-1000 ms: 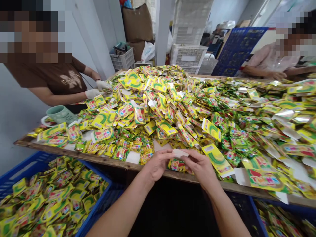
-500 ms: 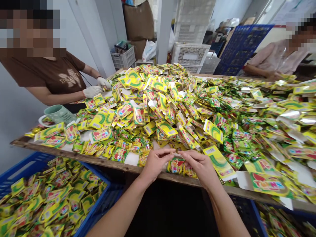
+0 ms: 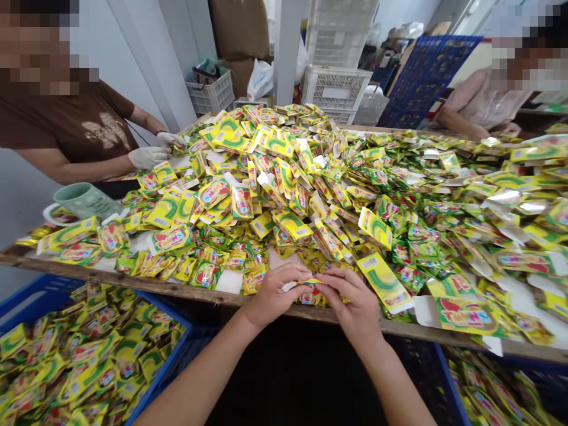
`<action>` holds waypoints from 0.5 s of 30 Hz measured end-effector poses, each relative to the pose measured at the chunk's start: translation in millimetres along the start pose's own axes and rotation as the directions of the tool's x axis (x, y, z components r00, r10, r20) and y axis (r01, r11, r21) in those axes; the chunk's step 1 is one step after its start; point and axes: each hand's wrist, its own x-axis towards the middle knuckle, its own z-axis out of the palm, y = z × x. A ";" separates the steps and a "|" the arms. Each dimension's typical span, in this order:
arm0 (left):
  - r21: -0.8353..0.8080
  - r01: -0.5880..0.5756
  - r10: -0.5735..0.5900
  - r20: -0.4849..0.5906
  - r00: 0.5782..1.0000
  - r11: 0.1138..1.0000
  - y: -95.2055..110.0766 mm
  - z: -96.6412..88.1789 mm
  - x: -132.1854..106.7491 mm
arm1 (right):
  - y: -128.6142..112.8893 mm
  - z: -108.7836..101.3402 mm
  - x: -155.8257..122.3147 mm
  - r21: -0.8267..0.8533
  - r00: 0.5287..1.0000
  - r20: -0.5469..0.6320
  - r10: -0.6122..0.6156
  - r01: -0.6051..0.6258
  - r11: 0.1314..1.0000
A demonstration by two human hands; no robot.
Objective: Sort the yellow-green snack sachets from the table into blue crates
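Observation:
My left hand (image 3: 277, 294) and my right hand (image 3: 352, 302) meet at the table's front edge, both closed. Their fingertips pinch opposite ends of a small yellow-and-green candy box (image 3: 312, 280), seen edge-on and partly covered by the fingers. Beneath it lie small candy packets (image 3: 309, 295) with red and yellow print. Just right of my right hand rests a flat yellow box (image 3: 385, 283) with a barcode. Farther right, a carton (image 3: 465, 315) has its white flap folded out. A large heap of yellow boxes (image 3: 290, 228) and green packets rises beyond my hands.
Blue crates of filled boxes stand below, one at left (image 3: 189, 331) and one at right (image 3: 448, 378). A green mug (image 3: 84, 201) sits at the table's left end. Across the heap, a co-worker's gloved hand (image 3: 148, 157) is at left; another person (image 3: 474, 106) sits far right.
The small box between my fingertips has tilted; its printed side now shows instead of a pale edge. My view has shifted slightly, so the table appears farther left.

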 end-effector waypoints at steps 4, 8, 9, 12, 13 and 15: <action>0.121 -0.034 0.029 0.046 0.999 0.992 -2.3 1.8 -8.6 | -6.6 14.6 -19.4 -0.082 0.997 -0.041 -0.067 0.063 0.995; 0.189 -0.099 0.086 0.078 0.993 0.977 -10.9 6.7 -12.9 | -15.8 18.0 -26.8 -0.093 0.999 -0.039 -0.025 0.021 0.995; 0.189 -0.099 0.087 0.074 0.993 0.977 -11.9 7.9 -12.6 | -16.4 12.0 -25.4 -0.103 0.999 -0.029 -0.021 0.018 0.995; 0.193 0.028 -0.009 -0.100 0.995 0.981 -7.0 3.2 -10.4 | -5.8 -28.6 -12.0 -0.291 0.979 -0.199 0.040 -0.098 0.952; 0.163 0.103 -0.067 -0.213 0.975 0.981 -2.6 -3.7 -10.3 | 3.0 -48.2 -4.3 -0.376 0.942 -0.330 0.065 -0.195 0.906; 0.028 0.241 -0.211 -0.387 0.898 0.970 9.1 -28.6 -14.2 | 26.9 -89.1 15.1 -0.425 0.843 -0.525 0.115 -0.377 0.823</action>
